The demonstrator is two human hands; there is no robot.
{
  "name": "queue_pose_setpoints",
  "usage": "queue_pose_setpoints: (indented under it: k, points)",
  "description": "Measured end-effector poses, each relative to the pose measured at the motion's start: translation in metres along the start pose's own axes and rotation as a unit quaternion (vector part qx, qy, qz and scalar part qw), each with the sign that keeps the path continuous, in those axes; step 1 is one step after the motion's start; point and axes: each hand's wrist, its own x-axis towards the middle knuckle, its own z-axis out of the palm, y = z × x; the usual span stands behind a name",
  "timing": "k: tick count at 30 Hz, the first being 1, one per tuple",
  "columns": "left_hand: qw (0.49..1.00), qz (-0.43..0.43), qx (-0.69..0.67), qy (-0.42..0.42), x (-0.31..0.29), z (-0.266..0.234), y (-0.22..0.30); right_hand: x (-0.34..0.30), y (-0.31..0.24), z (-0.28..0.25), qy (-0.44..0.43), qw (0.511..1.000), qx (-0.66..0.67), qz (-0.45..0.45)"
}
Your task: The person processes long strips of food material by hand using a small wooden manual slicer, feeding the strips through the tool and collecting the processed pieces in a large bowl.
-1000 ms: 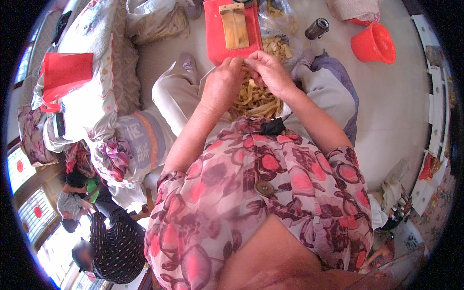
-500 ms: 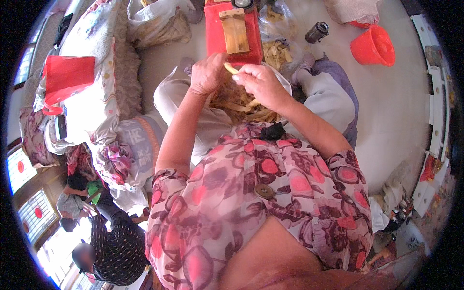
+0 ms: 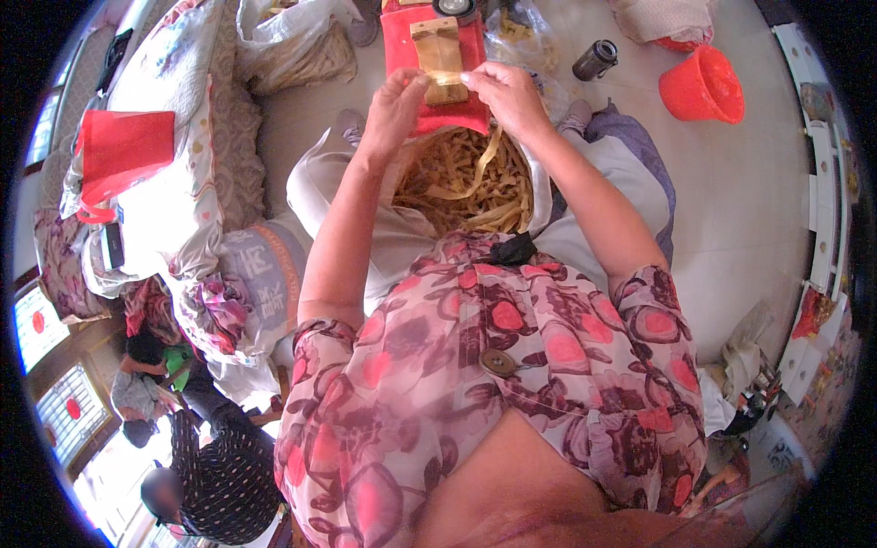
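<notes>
A thin pale-yellow strip [image 3: 444, 80] is stretched between my two hands, over a wooden board [image 3: 437, 47] that lies on a red covered stand [image 3: 397, 41]. My left hand [image 3: 395, 111] pinches one end beside the board's left edge. On the other side, my right hand [image 3: 512, 99] pinches the strip between thumb and fingers. A long curled strip [image 3: 484, 164] hangs below the right hand to the heap. Between my legs, a white-rimmed container holds a heap of brownish-yellow strips [image 3: 434, 169].
A dark round object [image 3: 454, 7] sits atop the stand. Clear plastic bags [image 3: 523, 41] lie right of it, then a dark flask [image 3: 596, 60] and a red bucket [image 3: 702, 84]. White sacks [image 3: 301, 46] stand left. Two people [image 3: 224, 470] are at lower left.
Both hands have moved up over the board and apart, with the strip now drawn flat between them. The heap of strips is now more exposed, and a loose curl hangs over it.
</notes>
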Motion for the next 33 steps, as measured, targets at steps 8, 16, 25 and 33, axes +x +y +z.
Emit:
queue_pose_setpoints:
  k: [8, 16, 25, 33]
  points:
    - [0.963, 0.036, 0.264, 0.038, 0.023, 0.005, -0.009, 0.022, 0.033, 0.007, 0.016, 0.987, -0.157, 0.035]
    - [0.908, 0.009, 0.416, 0.049, -0.023, 0.009, 0.009, -0.012, 0.018, 0.011, 0.016, 0.980, -0.200, 0.004]
    - [0.936, 0.110, 0.332, 0.039, -0.060, 0.010, -0.019, -0.047, -0.015, 0.017, 0.006, 0.989, -0.088, -0.120]
    - [0.773, -0.225, -0.563, -0.187, -0.081, 0.035, -0.034, -0.086, -0.015, 0.037, -0.039, 0.958, -0.101, -0.267]
